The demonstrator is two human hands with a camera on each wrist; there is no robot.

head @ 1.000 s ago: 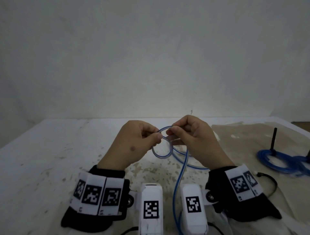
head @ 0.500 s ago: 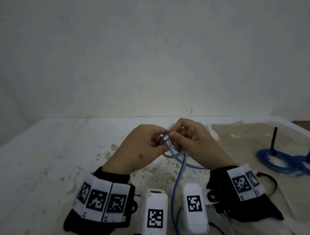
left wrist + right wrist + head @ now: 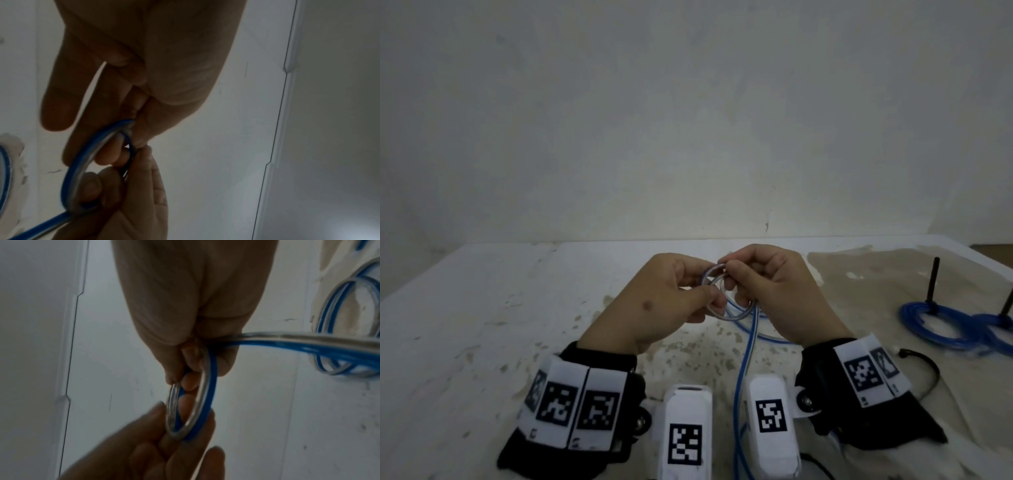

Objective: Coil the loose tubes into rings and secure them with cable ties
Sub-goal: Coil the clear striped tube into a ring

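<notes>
A clear tube with a blue stripe (image 3: 748,346) runs from the table's near edge up to my hands, where it is wound into a small ring (image 3: 736,316). My left hand (image 3: 709,298) pinches the ring's left side between thumb and fingers. My right hand (image 3: 729,274) pinches the ring's top. The ring (image 3: 86,160) curves under my left fingers in the left wrist view. Seen from the right wrist, the ring (image 3: 205,395) has two turns and its tail (image 3: 308,342) leads off right. A black cable tie (image 3: 924,368) lies on the table behind my right wrist.
Two finished blue coils (image 3: 941,325) sit around black upright pegs (image 3: 933,284) at the far right. The stained white table (image 3: 482,308) meets a plain wall behind. More loose tube (image 3: 349,305) lies coiled on the surface.
The single open loop has been wound tighter into a smaller ring with a second turn. Both hands closed together and shifted slightly right and away.
</notes>
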